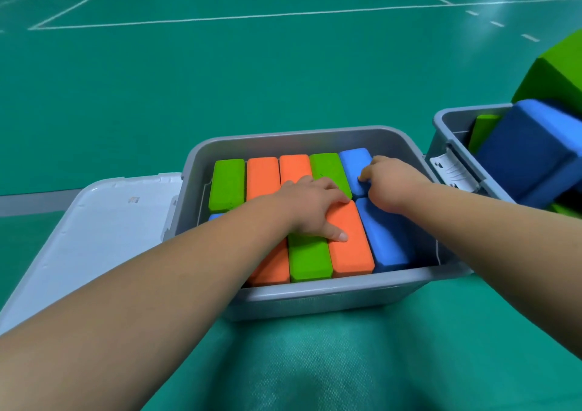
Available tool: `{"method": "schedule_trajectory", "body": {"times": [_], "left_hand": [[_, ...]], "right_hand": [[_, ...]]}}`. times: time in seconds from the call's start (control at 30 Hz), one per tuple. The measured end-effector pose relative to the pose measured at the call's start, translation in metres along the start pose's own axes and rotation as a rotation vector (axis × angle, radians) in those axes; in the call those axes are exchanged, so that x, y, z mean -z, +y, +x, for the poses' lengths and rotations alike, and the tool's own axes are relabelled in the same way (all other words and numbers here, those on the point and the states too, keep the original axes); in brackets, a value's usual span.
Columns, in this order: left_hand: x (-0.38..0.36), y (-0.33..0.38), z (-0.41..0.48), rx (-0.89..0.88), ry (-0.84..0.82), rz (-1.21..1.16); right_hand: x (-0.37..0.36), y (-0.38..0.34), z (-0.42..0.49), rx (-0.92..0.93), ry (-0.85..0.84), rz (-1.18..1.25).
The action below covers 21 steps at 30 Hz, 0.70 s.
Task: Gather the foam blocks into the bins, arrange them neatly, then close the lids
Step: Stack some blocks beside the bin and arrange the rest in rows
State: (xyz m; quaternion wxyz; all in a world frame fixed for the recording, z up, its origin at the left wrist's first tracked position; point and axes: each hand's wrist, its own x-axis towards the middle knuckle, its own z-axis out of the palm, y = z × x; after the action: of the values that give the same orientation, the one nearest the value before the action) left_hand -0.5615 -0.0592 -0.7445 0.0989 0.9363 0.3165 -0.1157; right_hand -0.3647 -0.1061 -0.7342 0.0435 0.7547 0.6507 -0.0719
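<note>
Fingers spread, the left hand (pixel 315 209) presses an orange foam block (pixel 349 250) (front row of the grey bin (pixel 315 295)); the right hand (pixel 390 180) pinches a blue foam block (pixel 354 161).

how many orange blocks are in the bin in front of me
4. Two back-row orange blocks lie side by side; a front orange block is under the left hand; a second front orange block is partly behind the left forearm. More may hide beneath.

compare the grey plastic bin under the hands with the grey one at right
The front grey plastic bin holds slim foam blocks flat in rows below its rim; in the right grey bin, big blocks tilt above its rim. The left hand and right hand touch the front bin's blocks, not the right bin's. Both are open.
</note>
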Motion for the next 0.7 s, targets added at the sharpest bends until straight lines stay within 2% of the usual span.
{"method": "schedule_trajectory", "body": {"times": [0.33,0.4,0.57,0.7], "left_hand": [[-0.033,-0.015,-0.014,-0.009,0.159,-0.069],[-0.040,-0.010,-0.017,0.024,0.195,-0.119],[-0.042,0.024,-0.027,0.219,0.187,-0.234],[-0.027,0.073,-0.063,0.372,0.130,-0.511]], "right_hand": [[-0.025,0.008,0.010,-0.078,0.268,0.220],[-0.022,0.000,0.006,-0.132,0.214,0.267],[0.005,-0.012,-0.020,-0.175,-0.125,0.308],[0.030,-0.005,-0.081,-0.283,-0.065,0.565]]}}
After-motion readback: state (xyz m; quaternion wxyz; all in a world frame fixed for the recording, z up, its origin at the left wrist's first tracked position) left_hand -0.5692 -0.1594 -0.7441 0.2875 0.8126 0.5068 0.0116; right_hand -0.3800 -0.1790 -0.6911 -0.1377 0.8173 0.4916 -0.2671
